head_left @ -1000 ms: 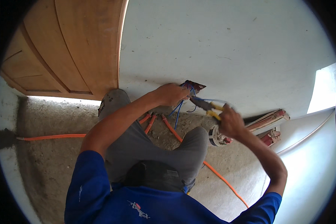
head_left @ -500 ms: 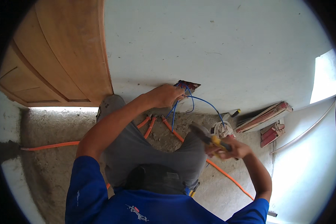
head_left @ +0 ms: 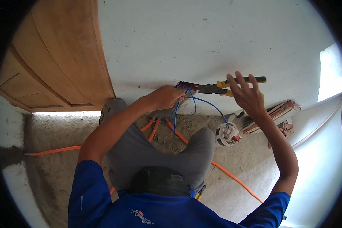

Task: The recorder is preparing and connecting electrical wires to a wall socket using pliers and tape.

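At the opening [head_left: 190, 86] cut in the wall, my left hand [head_left: 167, 98] pinches a blue wire [head_left: 207, 102] near its edge. Several blue wires come out of this opening; one loops to the right and down, another hangs toward the floor. My right hand [head_left: 247, 95] holds a pair of pliers [head_left: 212, 89] with yellow and black handles. Its handles are spread, my fingers lie across them, and the dark jaws point left at the right edge of the opening. Whether the jaws touch a wire I cannot make out.
Orange conduits [head_left: 237, 183] run over the rough concrete floor [head_left: 64, 133]. A white bucket [head_left: 221, 137] with pale material inside stands by my right knee. Reddish boxes [head_left: 271, 117] lean against the wall farther right. A wooden door [head_left: 64, 49] is at the left.
My right hand has risen from beside my right knee to the wall, bringing the pliers to the opening, their handles now spread. My left hand stays on the wire.
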Demonstrator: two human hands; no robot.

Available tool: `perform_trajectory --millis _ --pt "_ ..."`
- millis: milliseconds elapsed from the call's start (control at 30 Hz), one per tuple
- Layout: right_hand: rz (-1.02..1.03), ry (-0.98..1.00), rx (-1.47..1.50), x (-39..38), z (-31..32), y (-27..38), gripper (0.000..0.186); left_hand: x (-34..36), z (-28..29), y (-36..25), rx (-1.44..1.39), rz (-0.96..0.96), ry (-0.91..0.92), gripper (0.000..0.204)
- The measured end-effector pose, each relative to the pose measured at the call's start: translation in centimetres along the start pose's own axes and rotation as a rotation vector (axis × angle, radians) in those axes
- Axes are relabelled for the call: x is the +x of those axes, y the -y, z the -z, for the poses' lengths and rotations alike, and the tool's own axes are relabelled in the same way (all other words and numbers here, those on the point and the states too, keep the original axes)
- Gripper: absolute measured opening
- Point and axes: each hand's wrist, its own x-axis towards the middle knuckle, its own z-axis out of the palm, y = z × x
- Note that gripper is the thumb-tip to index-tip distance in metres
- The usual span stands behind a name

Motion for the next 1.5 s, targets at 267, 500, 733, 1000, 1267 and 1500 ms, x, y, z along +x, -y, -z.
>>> perform_trajectory --millis 267,500,733,1000,1267,1500 --pt "0.008 -0.087 -0.1 1.5 -1.4 1.9 0.068 0.0 0.5 -0.2 0.03 0.037 0.051 0.006" --pt "0.021 -0.156 -0.083 2.0 -2.5 2.2 0.059 -0.1 0.3 0.1 -0.007 0.007 0.007 0.006" --pt "0.019 -0.182 -0.055 2.1 -2.7 2.3 0.048 0.2 0.2 -0.2 0.005 0.051 0.033 0.007" --pt "0.031 -0.131 0.013 2.8 -0.9 2.0 0.04 -0.1 -0.1 0.6 -0.019 0.006 -0.023 0.009" --pt "-0.216 0.487 0.891 1.3 5.6 5.4 0.023 -0.5 -0.2 -0.1 0.078 0.071 0.019 0.013" --pt "-0.622 0.48 1.481 -7.0 1.0 12.8 0.02 0.4 -0.8 -0.3 -0.183 0.034 -0.145 0.012"
